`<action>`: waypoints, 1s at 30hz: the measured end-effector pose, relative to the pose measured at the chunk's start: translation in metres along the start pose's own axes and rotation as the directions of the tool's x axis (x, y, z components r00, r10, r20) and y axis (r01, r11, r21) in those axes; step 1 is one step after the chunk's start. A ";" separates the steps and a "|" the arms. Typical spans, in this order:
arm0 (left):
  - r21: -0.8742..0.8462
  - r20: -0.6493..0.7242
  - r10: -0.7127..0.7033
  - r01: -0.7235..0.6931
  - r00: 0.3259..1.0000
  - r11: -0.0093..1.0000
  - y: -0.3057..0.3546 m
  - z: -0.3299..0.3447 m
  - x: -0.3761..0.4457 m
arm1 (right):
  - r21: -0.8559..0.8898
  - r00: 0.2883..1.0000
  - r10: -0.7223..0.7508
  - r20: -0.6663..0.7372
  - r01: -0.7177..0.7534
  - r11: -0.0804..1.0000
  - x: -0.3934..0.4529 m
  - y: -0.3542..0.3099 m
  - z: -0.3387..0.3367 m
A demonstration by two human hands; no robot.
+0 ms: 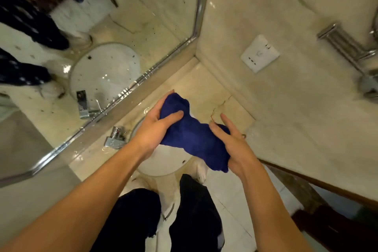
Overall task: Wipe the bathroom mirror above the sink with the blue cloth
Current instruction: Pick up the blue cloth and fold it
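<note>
The blue cloth [192, 135] is bunched up between both hands, held over the white sink [163, 163]. My left hand [155, 127] grips its far end with fingers wrapped over it. My right hand [233, 141] cups its near end, fingers partly spread. The mirror [114, 26], framed in chrome, fills the upper left and is speckled with dark spots. It reflects the sink, the tap and a person's dark clothes. Neither hand touches the mirror.
A chrome tap [115, 137] stands on the beige marble counter [204, 86] left of the sink. On the right wall are a white socket plate [259, 53] and a chrome rail [347, 47]. My dark trousers and white shoes are below.
</note>
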State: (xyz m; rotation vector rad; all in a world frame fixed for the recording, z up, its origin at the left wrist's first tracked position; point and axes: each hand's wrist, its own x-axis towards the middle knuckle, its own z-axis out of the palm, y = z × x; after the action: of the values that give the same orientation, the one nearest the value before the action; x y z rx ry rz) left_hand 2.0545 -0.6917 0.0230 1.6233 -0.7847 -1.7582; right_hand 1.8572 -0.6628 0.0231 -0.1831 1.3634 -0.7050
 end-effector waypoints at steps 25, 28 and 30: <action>0.645 0.068 0.762 -0.610 0.644 0.459 0.227 -0.064 -0.132 | -0.602 0.418 -0.860 0.292 0.779 0.174 -0.171 -0.177 0.146; 0.635 -0.007 0.867 -0.667 0.498 0.389 0.269 -0.059 -0.147 | -0.495 0.346 -0.877 0.332 0.856 0.150 -0.195 -0.215 0.158; 0.642 -0.046 0.923 -0.697 0.382 0.320 0.296 -0.055 -0.161 | -0.410 0.291 -0.893 0.343 0.902 0.137 -0.213 -0.241 0.167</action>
State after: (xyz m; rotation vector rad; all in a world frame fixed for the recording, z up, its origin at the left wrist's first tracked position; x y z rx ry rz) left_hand 2.1318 -0.7567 0.3497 1.3443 -1.6276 -0.3797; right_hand 1.9194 -0.7778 0.3609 -1.6469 1.3008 -1.2916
